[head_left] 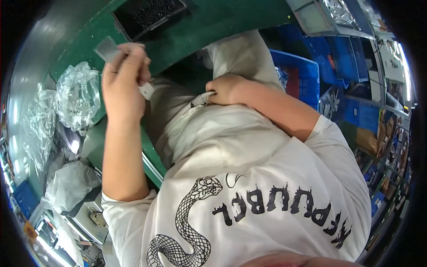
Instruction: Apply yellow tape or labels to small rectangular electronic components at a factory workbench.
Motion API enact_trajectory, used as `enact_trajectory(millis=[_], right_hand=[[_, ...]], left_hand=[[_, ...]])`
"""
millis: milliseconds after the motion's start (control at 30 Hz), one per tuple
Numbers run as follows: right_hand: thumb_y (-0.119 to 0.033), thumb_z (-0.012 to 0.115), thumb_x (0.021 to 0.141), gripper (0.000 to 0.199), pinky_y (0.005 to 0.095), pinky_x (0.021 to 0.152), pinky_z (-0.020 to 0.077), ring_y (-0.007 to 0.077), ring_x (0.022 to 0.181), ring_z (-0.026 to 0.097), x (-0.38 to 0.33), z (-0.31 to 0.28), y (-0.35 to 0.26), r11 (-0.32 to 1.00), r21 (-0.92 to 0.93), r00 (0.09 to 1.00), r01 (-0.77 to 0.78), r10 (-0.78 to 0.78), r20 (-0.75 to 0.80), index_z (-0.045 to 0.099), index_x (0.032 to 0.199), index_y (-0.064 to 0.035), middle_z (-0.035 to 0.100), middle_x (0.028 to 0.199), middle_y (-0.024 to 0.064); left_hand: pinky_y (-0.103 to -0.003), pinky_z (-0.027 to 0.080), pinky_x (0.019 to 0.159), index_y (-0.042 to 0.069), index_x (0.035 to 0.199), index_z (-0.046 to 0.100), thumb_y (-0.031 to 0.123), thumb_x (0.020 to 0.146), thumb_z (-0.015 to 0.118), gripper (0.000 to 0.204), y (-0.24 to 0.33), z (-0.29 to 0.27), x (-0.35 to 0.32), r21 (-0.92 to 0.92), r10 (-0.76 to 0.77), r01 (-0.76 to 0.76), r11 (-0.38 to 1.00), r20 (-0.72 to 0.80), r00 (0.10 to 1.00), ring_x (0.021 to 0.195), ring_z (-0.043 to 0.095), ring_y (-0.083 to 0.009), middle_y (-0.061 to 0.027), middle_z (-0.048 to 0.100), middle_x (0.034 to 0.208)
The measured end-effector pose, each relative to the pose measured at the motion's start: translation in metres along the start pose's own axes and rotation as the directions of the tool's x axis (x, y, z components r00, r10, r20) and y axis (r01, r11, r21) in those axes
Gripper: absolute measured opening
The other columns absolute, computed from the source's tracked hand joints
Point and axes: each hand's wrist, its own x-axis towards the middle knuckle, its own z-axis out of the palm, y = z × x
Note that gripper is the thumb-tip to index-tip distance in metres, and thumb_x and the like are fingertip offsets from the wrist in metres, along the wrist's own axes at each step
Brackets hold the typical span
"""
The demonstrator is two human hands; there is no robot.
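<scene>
My left hand [123, 78] is raised over the green work surface [213, 22] and grips a small flat grey piece [106, 48] that sticks out past the fingers; a small white tab [147, 91] hangs below the palm. My right hand [227, 89] is closed at the pocket of my light trousers [240, 58], fingers tucked against the pocket edge [202, 99]. Whether it holds anything is hidden. My white shirt with a black snake print [195, 213] fills the lower view.
A black tray of small parts [149, 15] sits at the top on the green surface. Crumpled clear plastic bags [75, 95] lie at the left. Blue crates [302, 75] stand at the right, with shelves of boxes [378, 115] beyond.
</scene>
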Motion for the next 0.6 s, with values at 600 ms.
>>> enact_trajectory(millis=[600], right_hand=[[-0.039,0.062,0.084,0.041,0.0438,0.086,0.0502,0.0334,0.103,0.064,-0.015,0.004,0.019,0.984,0.089,0.987,0.155,-0.15,-0.065,0.069,0.112,-0.0095,0.069,0.109,0.0152]], left_hand=[[-0.028,0.032,0.056,0.001,0.096,0.057,0.011,0.095,0.057,0.01,-0.005,-0.017,0.007,-0.089,0.163,-0.155,0.984,0.083,0.983,0.064,0.042,-0.014,-0.0068,0.051,0.08]])
